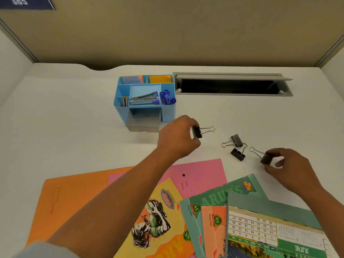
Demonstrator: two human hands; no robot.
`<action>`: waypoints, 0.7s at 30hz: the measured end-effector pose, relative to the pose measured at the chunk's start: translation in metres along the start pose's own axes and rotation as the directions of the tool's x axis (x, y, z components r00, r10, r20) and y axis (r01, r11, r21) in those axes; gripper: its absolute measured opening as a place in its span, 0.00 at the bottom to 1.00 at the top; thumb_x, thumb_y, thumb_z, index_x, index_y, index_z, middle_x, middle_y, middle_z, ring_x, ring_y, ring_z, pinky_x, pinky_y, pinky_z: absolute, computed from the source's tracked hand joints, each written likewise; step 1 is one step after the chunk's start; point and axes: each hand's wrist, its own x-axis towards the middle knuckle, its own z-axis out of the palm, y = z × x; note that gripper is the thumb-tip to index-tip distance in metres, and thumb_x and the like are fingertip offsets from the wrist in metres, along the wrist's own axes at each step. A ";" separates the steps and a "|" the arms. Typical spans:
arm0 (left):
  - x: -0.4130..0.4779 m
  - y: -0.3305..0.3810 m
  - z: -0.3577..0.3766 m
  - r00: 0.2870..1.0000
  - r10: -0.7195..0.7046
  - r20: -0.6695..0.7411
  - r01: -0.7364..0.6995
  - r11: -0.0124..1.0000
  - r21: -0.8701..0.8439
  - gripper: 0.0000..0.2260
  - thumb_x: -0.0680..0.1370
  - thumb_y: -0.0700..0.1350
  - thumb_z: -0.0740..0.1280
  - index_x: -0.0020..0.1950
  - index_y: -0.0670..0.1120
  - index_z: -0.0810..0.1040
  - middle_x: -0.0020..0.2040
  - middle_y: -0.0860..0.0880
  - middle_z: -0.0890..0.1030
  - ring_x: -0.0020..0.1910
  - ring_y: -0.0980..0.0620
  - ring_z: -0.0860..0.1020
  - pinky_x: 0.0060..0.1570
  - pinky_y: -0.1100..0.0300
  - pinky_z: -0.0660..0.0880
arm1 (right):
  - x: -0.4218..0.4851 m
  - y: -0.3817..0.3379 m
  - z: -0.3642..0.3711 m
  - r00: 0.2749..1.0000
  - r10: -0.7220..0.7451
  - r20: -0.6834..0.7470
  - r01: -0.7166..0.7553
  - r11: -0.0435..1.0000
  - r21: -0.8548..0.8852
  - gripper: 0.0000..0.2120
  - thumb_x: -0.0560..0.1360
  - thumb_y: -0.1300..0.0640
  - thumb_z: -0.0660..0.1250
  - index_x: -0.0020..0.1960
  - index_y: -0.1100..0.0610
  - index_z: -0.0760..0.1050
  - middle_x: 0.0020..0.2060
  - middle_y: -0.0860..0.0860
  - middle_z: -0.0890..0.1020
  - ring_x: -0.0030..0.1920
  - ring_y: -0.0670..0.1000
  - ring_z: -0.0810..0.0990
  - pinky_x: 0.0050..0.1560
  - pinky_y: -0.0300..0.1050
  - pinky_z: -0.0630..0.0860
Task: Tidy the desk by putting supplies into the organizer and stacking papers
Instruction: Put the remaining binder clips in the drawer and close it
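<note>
Bright, even overhead light fills the scene, and the smooth white counter (74, 108) shows no glare. The light blue plastic organizer (145, 101) casts only a faint, soft shadow in front of it. Straight edges far from the organizer bow with wide-angle distortion. The pale sleeve (46, 250) at the bottom-left corner is blurred; overall detail is slightly soft.

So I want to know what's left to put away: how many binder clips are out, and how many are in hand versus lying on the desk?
Binder clips held in the left hand: 1
Binder clips held in the right hand: 1
Binder clips lying on the desk: 2
Total: 4, none yet in the blue organizer
</note>
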 end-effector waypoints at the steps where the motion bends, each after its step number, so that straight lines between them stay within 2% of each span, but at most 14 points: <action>1: -0.003 -0.007 -0.013 0.997 -0.053 -0.059 0.051 0.998 -0.032 0.18 0.72 0.50 0.72 0.62 0.56 0.77 0.62 0.56 0.77 0.58 0.53 0.76 0.51 0.59 0.72 | 0.000 -0.005 0.000 1.000 -0.006 -0.004 0.006 1.000 0.015 0.19 0.68 0.57 0.77 0.57 0.50 0.78 0.51 0.51 0.80 0.41 0.49 0.78 0.40 0.43 0.69; 6: -0.010 -0.050 -0.060 0.920 -0.324 -0.219 0.301 0.945 -0.130 0.19 0.70 0.50 0.74 0.61 0.56 0.79 0.61 0.56 0.79 0.59 0.53 0.76 0.49 0.59 0.71 | 0.001 -0.037 0.003 0.998 -0.060 -0.001 0.059 0.995 0.085 0.16 0.67 0.53 0.77 0.53 0.47 0.78 0.48 0.47 0.82 0.39 0.47 0.79 0.38 0.39 0.69; 10: -0.012 -0.075 -0.071 0.855 -0.455 -0.248 0.430 0.890 -0.153 0.19 0.70 0.51 0.73 0.61 0.53 0.80 0.58 0.52 0.81 0.56 0.51 0.78 0.46 0.60 0.72 | 0.001 -0.069 0.006 0.995 -0.104 0.003 0.102 0.985 0.136 0.17 0.67 0.52 0.77 0.55 0.49 0.78 0.47 0.46 0.82 0.40 0.46 0.80 0.37 0.37 0.69; 17: -0.006 -0.096 -0.064 0.838 -0.529 -0.134 0.518 0.848 -0.111 0.17 0.71 0.54 0.73 0.59 0.53 0.80 0.53 0.52 0.82 0.46 0.53 0.76 0.42 0.58 0.73 | -0.003 -0.112 0.014 0.983 -0.182 0.021 0.173 0.963 0.207 0.18 0.67 0.52 0.78 0.55 0.48 0.78 0.46 0.45 0.81 0.41 0.45 0.79 0.38 0.35 0.69; 21: -0.004 -0.099 -0.064 0.858 -0.498 -0.127 0.486 0.866 -0.114 0.19 0.73 0.51 0.73 0.63 0.53 0.77 0.59 0.51 0.80 0.53 0.51 0.77 0.48 0.57 0.75 | -0.004 -0.128 0.019 0.974 -0.223 0.040 0.208 0.952 0.226 0.19 0.67 0.52 0.78 0.55 0.47 0.78 0.46 0.43 0.81 0.40 0.45 0.79 0.39 0.37 0.72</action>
